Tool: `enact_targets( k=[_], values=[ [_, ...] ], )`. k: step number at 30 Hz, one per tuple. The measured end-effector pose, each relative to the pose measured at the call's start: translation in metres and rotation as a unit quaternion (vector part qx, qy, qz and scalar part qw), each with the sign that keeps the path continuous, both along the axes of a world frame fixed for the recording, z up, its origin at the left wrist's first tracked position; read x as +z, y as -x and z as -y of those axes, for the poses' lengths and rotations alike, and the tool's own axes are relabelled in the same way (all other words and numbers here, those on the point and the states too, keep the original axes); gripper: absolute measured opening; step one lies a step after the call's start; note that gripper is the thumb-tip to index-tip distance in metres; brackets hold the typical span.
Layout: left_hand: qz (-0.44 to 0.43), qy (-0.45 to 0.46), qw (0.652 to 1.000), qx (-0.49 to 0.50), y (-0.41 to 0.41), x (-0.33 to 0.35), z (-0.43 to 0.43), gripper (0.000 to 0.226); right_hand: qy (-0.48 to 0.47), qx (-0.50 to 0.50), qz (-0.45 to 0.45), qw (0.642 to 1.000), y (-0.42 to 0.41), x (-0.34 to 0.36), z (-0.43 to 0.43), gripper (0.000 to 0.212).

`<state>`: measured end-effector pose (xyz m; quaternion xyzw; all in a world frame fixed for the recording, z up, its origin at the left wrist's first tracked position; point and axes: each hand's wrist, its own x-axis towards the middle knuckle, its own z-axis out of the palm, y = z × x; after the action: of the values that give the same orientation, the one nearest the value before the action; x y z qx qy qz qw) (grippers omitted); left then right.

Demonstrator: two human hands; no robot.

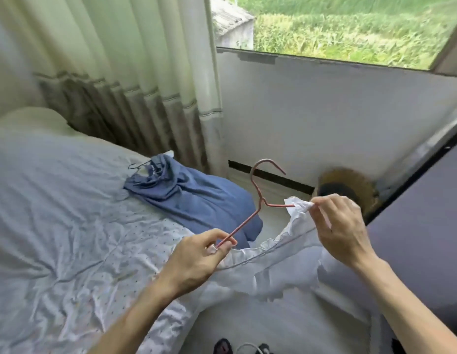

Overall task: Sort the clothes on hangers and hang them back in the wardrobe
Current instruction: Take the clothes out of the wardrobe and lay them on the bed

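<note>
Step in hand: fitting the white ruffled garment [286, 264] onto the pink wire hanger [238, 227], held above the bed [68, 226] edge. Left hand [196, 261] pinches one hanger arm's end; right hand [342, 228] pinches cloth at the other tip. Next move, as judged: draw the opening over both arms. Free space ahead toward the wall [324, 123]; wardrobe not in view
</note>
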<state>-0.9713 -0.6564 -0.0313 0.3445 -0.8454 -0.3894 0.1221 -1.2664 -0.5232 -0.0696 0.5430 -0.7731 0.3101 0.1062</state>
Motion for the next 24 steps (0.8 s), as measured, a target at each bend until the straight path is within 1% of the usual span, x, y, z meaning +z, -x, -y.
enact_targets(
  k=[3,4,6,7,9,11,13,15,17,19,21,23,24],
  values=[
    [0.008,-0.031,0.998,0.054,-0.071,-0.001,0.003,0.026,-0.006,0.075,-0.003,0.997,-0.054,-0.005,0.049,0.018],
    [0.003,-0.046,0.996,0.074,-0.093,0.000,0.003,0.025,-0.006,0.108,-0.005,0.994,-0.072,-0.005,0.064,0.018],
    [-0.013,-0.067,0.990,0.124,-0.132,0.000,0.002,0.009,-0.009,0.173,-0.008,0.985,-0.111,-0.007,0.093,0.020],
    [-0.021,-0.071,0.986,0.151,-0.150,0.000,0.001,0.005,-0.012,0.206,-0.009,0.978,-0.133,-0.009,0.107,0.020],
    [-0.039,-0.090,0.975,0.201,-0.178,0.001,-0.003,0.005,-0.027,0.274,-0.010,0.961,-0.177,-0.013,0.132,0.020],
    [-0.067,-0.107,0.958,0.256,-0.203,0.002,-0.010,0.008,-0.049,0.337,-0.014,0.940,-0.222,-0.017,0.153,0.021],
    [-0.072,-0.093,0.940,0.320,-0.233,0.000,-0.020,0.013,-0.074,0.395,-0.023,0.916,-0.264,-0.018,0.167,0.017],
    [-0.085,-0.083,0.919,0.375,-0.263,0.000,-0.038,0.013,-0.092,0.446,-0.027,0.890,-0.300,-0.017,0.174,0.014],
    [-0.092,-0.079,0.896,0.427,-0.290,0.002,-0.059,0.012,-0.104,0.488,-0.031,0.866,-0.332,-0.012,0.176,0.017],
    [-0.093,-0.068,0.871,0.478,-0.311,0.008,-0.081,0.020,-0.103,0.528,-0.030,0.842,-0.360,-0.006,0.176,0.024],
    [-0.100,-0.078,0.844,0.521,-0.330,0.018,-0.101,0.011,-0.100,0.574,-0.014,0.813,-0.385,0.000,0.175,0.030],
    [-0.090,-0.077,0.826,0.551,-0.350,0.033,-0.121,0.020,-0.110,0.614,0.008,0.782,-0.407,0.006,0.174,0.032],
    [-0.088,-0.075,0.817,0.564,-0.359,0.042,-0.129,0.020,-0.114,0.630,0.018,0.768,-0.417,0.010,0.173,0.032]
  ],
)
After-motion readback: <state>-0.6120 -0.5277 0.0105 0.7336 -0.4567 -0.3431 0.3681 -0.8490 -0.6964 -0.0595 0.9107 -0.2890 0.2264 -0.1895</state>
